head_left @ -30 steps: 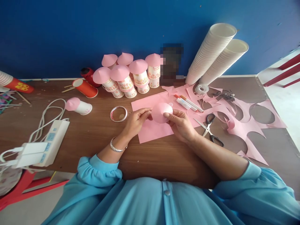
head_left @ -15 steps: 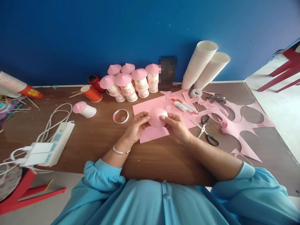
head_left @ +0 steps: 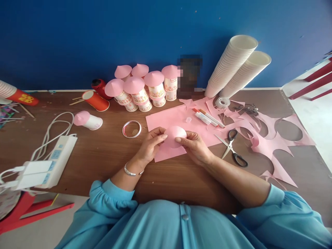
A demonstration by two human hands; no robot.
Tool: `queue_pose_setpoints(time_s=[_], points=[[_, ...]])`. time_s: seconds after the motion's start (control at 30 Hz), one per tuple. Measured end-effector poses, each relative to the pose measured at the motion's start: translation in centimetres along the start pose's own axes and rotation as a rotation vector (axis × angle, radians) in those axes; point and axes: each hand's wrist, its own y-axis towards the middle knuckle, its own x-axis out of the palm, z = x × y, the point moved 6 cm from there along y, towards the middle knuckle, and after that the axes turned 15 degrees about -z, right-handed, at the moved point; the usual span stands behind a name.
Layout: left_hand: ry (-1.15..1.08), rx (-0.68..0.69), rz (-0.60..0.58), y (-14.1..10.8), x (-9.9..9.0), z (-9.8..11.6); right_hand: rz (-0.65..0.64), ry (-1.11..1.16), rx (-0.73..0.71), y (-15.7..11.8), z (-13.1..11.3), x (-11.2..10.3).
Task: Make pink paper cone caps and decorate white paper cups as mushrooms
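Note:
A small pink paper cone (head_left: 174, 135) is pinched between my two hands above a pink sheet (head_left: 162, 119). My left hand (head_left: 153, 143) grips its left edge, and my right hand (head_left: 195, 145) holds the right edge with the thumb on top. Scissors (head_left: 230, 148) lie partly open to the right of my right hand. Markers and a glue tube (head_left: 206, 117) rest on the sheet beside a small clear cap (head_left: 188, 119). A roll of tape (head_left: 131, 129) lies left of the sheet.
Decorated cup towers with pink cone roofs (head_left: 135, 86) stand by the wall. Tall white cup stacks (head_left: 233, 62) lean behind pink scraps (head_left: 272, 138). A lone roofed cup (head_left: 92, 121), an orange cup (head_left: 96, 101) and a power strip (head_left: 61, 159) are on the left.
The camera view has shifted slightly, so objects at the sides sit farther out. Both hands still hold the cone, which appears tilted a little differently.

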Motion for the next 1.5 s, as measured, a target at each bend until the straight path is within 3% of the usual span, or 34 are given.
queue_pose_setpoints(time_s=[0.37,0.7,1.5], points=[[-0.078,0.0,0.051,-0.3,0.1,0.1,-0.03,0.052,0.032,-0.4,0.4,-0.5],[0.045,-0.054,-0.034,-0.5,0.8,-0.1,-0.007,-0.004,0.021,-0.7,0.8,-1.0],[0.237,-0.094,-0.074,-0.8,0.7,-0.3,-0.037,-0.107,0.062,-0.8,1.0,-0.9]])
